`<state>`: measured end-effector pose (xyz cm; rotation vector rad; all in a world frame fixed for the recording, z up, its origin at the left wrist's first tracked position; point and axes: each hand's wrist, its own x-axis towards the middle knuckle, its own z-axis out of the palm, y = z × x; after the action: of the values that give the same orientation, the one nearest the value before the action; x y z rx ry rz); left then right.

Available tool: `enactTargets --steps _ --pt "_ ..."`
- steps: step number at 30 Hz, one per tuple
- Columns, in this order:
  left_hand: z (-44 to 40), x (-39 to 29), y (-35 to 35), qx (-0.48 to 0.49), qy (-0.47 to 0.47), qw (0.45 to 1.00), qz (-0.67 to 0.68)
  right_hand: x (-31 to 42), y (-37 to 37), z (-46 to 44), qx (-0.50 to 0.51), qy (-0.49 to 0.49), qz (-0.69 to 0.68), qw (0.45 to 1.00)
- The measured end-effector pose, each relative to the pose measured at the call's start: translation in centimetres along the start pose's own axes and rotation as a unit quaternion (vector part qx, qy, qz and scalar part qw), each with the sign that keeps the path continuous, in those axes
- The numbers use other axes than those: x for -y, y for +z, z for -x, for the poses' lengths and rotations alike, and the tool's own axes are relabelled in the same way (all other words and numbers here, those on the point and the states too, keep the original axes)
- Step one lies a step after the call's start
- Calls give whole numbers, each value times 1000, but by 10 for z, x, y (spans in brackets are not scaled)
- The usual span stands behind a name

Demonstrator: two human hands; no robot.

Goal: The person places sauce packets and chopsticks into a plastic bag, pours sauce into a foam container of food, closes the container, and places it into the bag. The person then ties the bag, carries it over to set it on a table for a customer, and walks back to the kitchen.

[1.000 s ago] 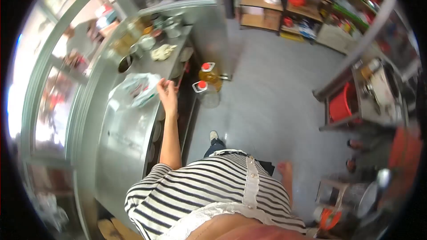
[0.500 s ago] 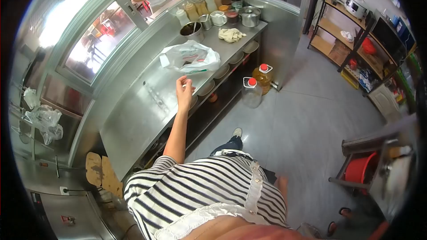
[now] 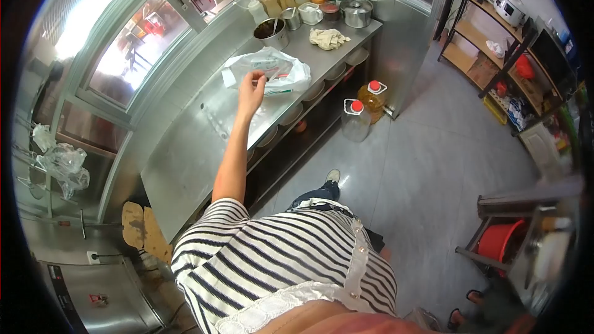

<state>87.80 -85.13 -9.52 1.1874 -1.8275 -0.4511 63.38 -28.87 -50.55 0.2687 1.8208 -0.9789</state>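
My left hand reaches over the steel counter, at the near edge of a white plastic bag with red and green print. Its fingers are loosely bent and apart, with nothing seen between them; whether the fingertips touch the bag is unclear. The bag lies crumpled and partly spread. Behind it are a steel pot with dark contents and a pale cloth. Of my right side only a sliver of skin shows beside my body, and the fingers are hidden.
Squeeze bottles, a white container and a lidded pot line the counter's back. Bowls sit on the shelf below. Two red-capped jugs stand on the floor. A red tub is at right. Another person's feet show lower right.
The view has swung round, bringing more of the counter into sight. My left hand has moved forward from beside the counter's edge to over the bag's near edge. My right hand has become mostly hidden.
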Motion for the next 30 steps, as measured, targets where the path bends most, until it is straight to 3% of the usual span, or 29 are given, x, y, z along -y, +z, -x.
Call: enactTargets --steps 8,10,15,17,18,20,21,23,24,25,26,27,28,29,30 --pt "-67 39 11 199 -34 957 -206 76 13 -2 -22 -9 -7 1000" --pt "-83 70 22 321 -74 909 -257 96 23 7 -25 -6 -1 1000" --pt "-111 88 38 357 -135 888 -255 129 56 21 -6 -11 -10 1000" --pt "-125 100 47 402 -107 874 -249 126 67 9 22 -24 -28 999" --pt "-124 100 49 407 -107 873 -249 127 73 9 25 -44 -28 998" --pt "-122 93 62 276 -152 945 -88 127 78 12 12 -57 -41 997" --pt "-130 88 62 320 -195 927 -25 133 80 16 14 -56 -38 998" --pt "-137 79 65 291 -138 937 -133 139 89 24 -16 -49 -73 996" --pt "-150 131 76 231 0 939 -254 143 92 26 -31 -35 -59 997" --pt "-146 91 70 224 -11 942 -251 144 89 27 -51 -17 -52 997" --pt "-137 57 73 164 -3 961 -220 139 86 23 -60 -36 -84 994" --pt "-139 61 83 127 70 979 -144 123 85 11 -75 -52 -118 989" --pt "-133 29 94 124 106 984 -75 88 82 -19 -100 -118 8 988" --pt "-132 20 111 145 110 983 -33 89 80 -8 -113 -134 -28 984" --pt "-133 32 139 215 33 973 73 96 81 11 -152 -84 -74 982"
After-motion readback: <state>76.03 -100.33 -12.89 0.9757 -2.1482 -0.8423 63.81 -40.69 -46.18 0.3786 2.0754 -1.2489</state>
